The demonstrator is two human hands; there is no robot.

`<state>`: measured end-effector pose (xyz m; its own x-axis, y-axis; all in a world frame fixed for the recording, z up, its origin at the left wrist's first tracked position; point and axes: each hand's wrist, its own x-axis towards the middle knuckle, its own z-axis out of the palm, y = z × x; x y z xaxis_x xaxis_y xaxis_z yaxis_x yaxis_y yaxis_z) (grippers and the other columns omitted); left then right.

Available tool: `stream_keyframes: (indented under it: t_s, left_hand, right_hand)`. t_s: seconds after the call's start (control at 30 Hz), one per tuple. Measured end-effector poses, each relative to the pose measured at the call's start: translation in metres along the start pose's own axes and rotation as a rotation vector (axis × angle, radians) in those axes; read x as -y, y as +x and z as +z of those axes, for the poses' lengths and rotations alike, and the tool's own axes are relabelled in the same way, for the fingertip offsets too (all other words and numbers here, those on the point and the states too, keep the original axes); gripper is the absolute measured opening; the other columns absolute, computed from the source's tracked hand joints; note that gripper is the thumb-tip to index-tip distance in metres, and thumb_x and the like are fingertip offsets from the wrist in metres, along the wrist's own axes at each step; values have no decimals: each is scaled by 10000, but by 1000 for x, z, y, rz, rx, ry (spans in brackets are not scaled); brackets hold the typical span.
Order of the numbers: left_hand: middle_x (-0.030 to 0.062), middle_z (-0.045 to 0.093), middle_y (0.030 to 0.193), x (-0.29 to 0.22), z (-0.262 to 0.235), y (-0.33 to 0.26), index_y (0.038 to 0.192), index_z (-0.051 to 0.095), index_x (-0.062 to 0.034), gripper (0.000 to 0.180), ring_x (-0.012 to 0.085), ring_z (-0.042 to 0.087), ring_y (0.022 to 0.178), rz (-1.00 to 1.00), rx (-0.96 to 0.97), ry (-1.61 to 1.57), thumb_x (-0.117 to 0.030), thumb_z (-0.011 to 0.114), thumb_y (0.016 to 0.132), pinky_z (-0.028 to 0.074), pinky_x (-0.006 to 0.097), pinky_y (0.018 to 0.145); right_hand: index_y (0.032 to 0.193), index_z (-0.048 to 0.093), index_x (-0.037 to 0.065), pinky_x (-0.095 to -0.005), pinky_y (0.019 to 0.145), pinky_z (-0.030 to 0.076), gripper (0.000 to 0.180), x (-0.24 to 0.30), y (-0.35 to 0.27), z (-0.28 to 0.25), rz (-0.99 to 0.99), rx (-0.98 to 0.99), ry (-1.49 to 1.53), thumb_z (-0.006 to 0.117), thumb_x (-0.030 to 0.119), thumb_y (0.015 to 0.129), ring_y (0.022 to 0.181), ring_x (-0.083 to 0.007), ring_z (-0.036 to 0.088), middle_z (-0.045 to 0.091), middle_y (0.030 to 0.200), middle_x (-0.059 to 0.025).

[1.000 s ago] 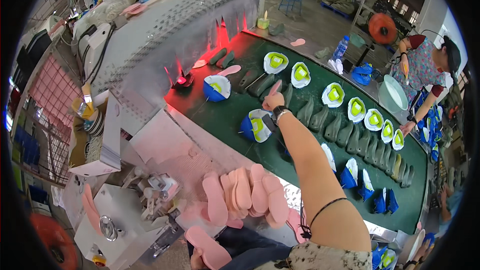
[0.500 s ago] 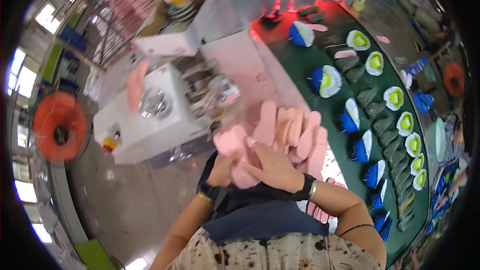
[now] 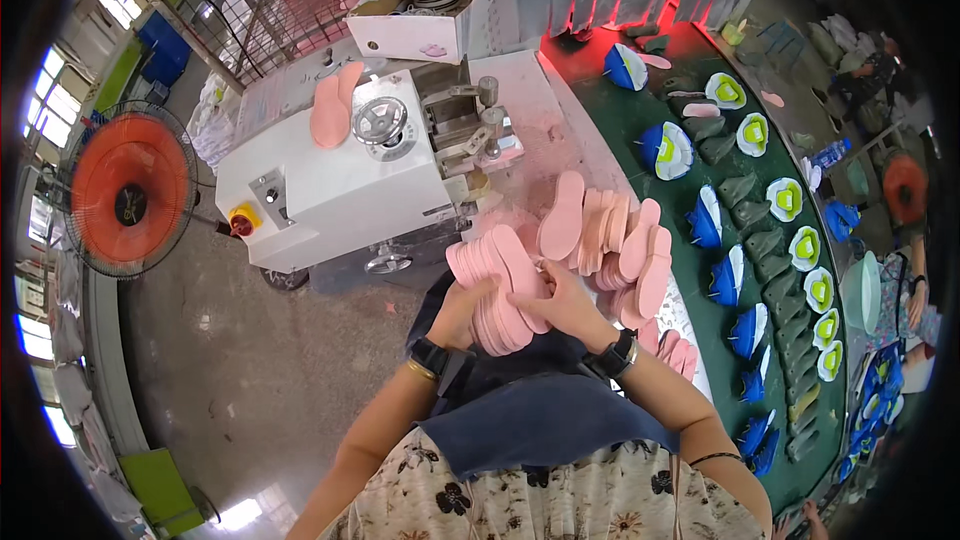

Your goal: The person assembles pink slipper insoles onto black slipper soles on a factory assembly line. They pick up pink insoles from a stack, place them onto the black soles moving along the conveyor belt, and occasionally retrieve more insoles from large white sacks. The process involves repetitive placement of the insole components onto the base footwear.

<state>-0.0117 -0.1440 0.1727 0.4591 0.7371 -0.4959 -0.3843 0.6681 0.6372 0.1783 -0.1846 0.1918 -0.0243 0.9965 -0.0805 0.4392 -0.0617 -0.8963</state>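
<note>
The left hand (image 3: 459, 314) curls around a fanned stack of flat pink shoe-shaped insoles (image 3: 484, 268), the right hand (image 3: 573, 306) closed on its front insole (image 3: 516, 268).

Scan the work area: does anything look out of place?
Possibly one pink insole: it lies alone just beyond the far edge of the green belt, away from the piled insoles beside the right hand.
</note>
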Motion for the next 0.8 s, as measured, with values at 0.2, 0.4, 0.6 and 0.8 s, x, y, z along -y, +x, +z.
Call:
stream_keyframes:
  t_s: [0.2,0.4,0.6,0.8]
  left_hand:
    - [119,601,1199,-1,-28,-19,1301,463,5,443,246,611,1067,-141,-12,-86,-167,585,911,498,387,931]
    - [183,407,1427,5,-39,-47,1420,305,-12,668,328,397,1324,-167,314,-184,-192,611,854,357,491,1081]
    - [201,405,1424,1,-22,-57,1426,286,-17,803,314,398,1329,-93,425,-189,-264,693,780,366,484,1077]
    - [196,531,1268,15,-50,-51,1309,411,5,729,331,538,1162,-128,330,-75,-287,707,711,435,444,993]
  right_hand:
    - [1115,594,-34,-201,681,473,324,-24,39,-5,174,-116,529,661,190,891,776,-56,585,666,876,-27]
    - [1168,551,-53,-273,760,503,451,-13,134,-28,214,-259,266,696,222,841,867,-168,638,665,989,-133]
    - [1084,524,-45,-412,792,503,406,27,173,-39,410,-157,300,676,232,829,931,-320,643,641,924,-189]
    - [1055,574,37,-482,743,478,289,-12,180,-68,-148,-468,-494,635,219,840,883,-407,595,622,954,-187]
